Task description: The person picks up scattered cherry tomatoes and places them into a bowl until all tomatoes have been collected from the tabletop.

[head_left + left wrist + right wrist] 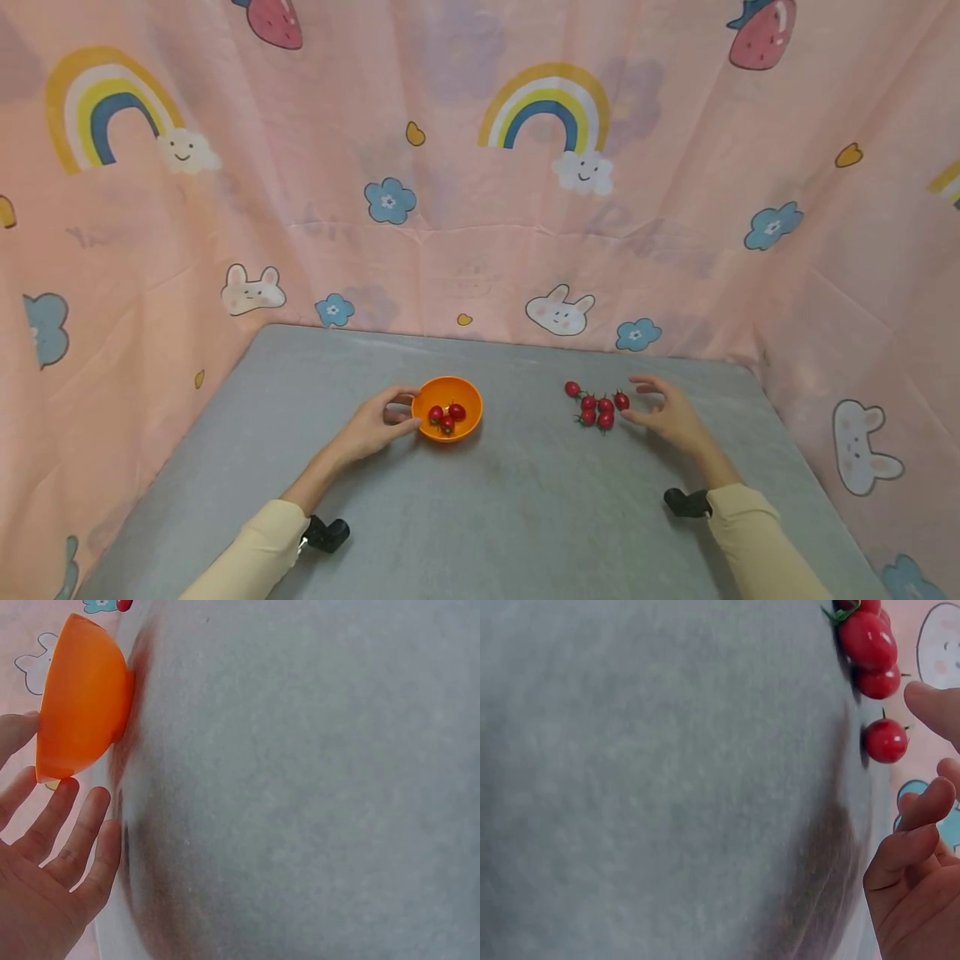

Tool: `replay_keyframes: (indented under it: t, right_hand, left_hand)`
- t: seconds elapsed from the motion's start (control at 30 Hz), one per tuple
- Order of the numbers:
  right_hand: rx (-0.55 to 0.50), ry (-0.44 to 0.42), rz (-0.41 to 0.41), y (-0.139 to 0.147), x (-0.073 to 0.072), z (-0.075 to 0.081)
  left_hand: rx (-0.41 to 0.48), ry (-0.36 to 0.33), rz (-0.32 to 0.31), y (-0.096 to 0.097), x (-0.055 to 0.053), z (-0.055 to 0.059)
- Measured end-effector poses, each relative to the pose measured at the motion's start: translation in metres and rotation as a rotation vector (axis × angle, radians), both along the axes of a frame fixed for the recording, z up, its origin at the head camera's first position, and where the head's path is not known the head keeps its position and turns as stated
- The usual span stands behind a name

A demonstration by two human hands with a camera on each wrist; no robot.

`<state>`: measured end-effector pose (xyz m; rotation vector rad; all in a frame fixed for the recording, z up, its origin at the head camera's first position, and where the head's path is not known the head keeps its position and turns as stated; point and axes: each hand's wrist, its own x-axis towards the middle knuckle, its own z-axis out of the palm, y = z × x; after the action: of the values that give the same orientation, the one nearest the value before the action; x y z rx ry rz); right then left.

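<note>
An orange bowl (pixel 478 421) stands on the grey table with three small red tomatoes (pixel 447 424) inside. At its left side my left hand (pixel 377 423) touches the rim, thumb and fingers spread apart. The left wrist view shows the bowl (pixel 84 697) from the side, with fingertips against it and the lower fingers (pixel 79 840) extended. To the right lie several cherry tomatoes (pixel 604 406) with green stems. My right hand (pixel 672 414) is beside the rightmost tomato (pixel 622 400), thumb and fingers apart. In the right wrist view that tomato (pixel 886 741) is clear of the fingers.
The grey table (pixel 517 508) reaches back to a pink curtain (pixel 465 267) printed with rainbows, rabbits and flowers. More curtain hangs on the left and right sides. A black wrist mount (pixel 326 534) sits at the left cuff, another black mount (pixel 686 503) at the right.
</note>
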<state>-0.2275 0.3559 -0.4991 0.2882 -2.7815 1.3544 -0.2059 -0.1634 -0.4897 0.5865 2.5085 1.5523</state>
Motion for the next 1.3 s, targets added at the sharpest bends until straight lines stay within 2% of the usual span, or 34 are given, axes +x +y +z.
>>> replay_keyframes:
  t: [0.33,0.77,1.3]
  right_hand:
    - [0.06,0.046,0.094,0.005,-0.008,-0.003]
    - [0.134,0.066,0.156,0.005,-0.02,-0.004]
    - [0.156,0.032,0.127,-0.001,-0.023,0.0]
  left_hand:
    - [-0.003,-0.008,-0.003,0.0,-0.001,-0.001]
    - [-0.003,-0.015,0.0,0.001,0.0,0.002]
    - [-0.013,-0.012,0.009,0.002,0.0,0.0]
